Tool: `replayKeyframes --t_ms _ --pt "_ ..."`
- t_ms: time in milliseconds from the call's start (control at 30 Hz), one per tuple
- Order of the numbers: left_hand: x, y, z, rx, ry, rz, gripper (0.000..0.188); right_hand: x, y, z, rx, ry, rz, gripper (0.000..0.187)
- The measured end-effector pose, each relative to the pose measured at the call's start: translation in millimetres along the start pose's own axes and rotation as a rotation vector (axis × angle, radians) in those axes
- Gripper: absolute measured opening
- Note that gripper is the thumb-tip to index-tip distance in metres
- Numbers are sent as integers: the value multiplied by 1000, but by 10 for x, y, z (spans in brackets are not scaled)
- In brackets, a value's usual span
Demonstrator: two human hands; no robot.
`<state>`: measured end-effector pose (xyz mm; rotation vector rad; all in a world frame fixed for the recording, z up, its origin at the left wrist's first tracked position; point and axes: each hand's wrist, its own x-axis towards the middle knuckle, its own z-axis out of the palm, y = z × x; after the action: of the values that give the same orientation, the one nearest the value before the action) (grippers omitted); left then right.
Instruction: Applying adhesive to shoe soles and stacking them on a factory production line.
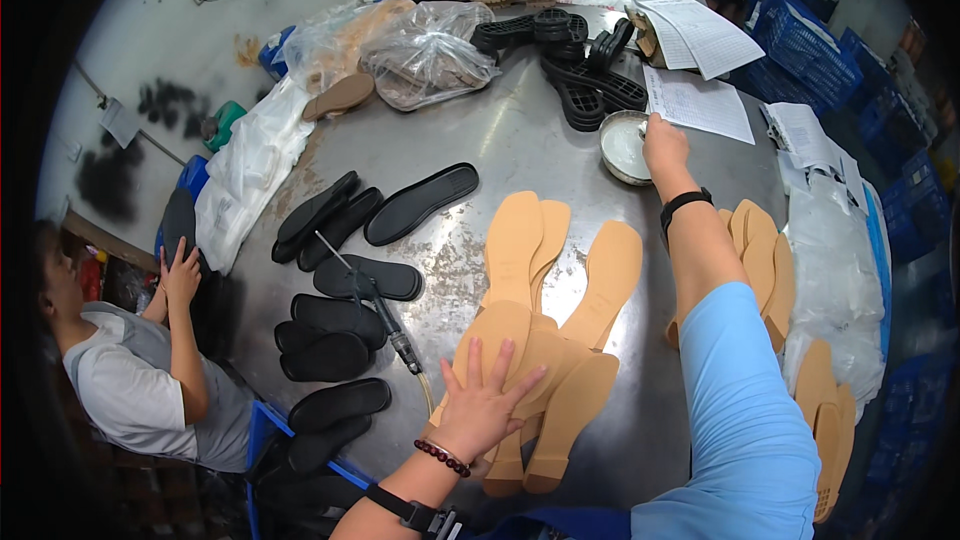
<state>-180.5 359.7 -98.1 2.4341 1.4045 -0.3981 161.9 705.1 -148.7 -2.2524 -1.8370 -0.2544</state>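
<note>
My left hand [482,402], fingers spread, lies on a tan shoe sole [480,340] in the middle pile. Other tan soles [612,265] overlap around it, toes and heels pointing different ways. My right arm reaches far across to a round metal bowl [617,158] with whitish contents. At the bowl's right rim my right hand [664,148] is closed, its fingertips pinched together; what they hold, if anything, is too small to make out. Left of the tan pile lies a thin-nozzled tool [375,310] with a hose, across a black sole [345,278].
More black soles [422,204] lie at the left, and chunky black outsoles [590,80] at the back. Paper sheets [700,105] rest beyond the bowl. Tan soles [755,255] line the right edge, beside plastic bags [835,280]. A person [165,360] at the left holds a dark sole.
</note>
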Motion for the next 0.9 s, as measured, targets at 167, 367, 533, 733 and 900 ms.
replayKeyframes --t_ms 167,367,533,733,900 --pt "-35 -28 12 18 -5 6 88 -25 -20 -284 82 180 -52 17" --pt "-36 15 -32 9 -38 -23 88 -442 198 -633 506 233 442 28" --pt "-29 138 -66 21 -13 50 97 -1548 452 -895 2281 198 957 19" --pt "-117 142 -27 9 49 3 98 -4089 391 -1687 2339 109 841 15" --pt "-334 662 -96 195 254 213 88 -5880 718 -2400 2146 196 906 13"
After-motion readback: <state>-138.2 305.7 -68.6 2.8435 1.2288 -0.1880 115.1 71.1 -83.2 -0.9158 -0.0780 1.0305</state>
